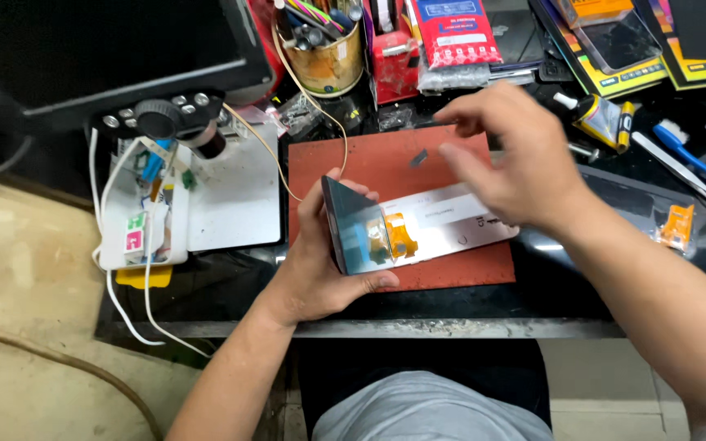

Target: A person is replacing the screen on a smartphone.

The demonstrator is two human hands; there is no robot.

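Note:
My left hand (320, 269) grips a dark glass phone screen panel (353, 227), tilted up on its edge over a red-brown work mat (386, 159). An orange flex cable (394, 237) links the panel to a white phone body (451, 220) lying flat on the mat. My right hand (508, 159) hovers above the white body with fingers apart and curled, holding nothing that I can see. A small dark chip of material (419, 158) lies on the mat just left of my right fingertips.
A white fixture with a round lens, knobs and cables (181, 184) stands at left. At the back are a tin of pens (326, 49), red packets (455, 33) and boxed screen protectors (614, 41). A glue tube (598, 114), blue brush (696, 159) and bagged orange part (678, 224) lie right.

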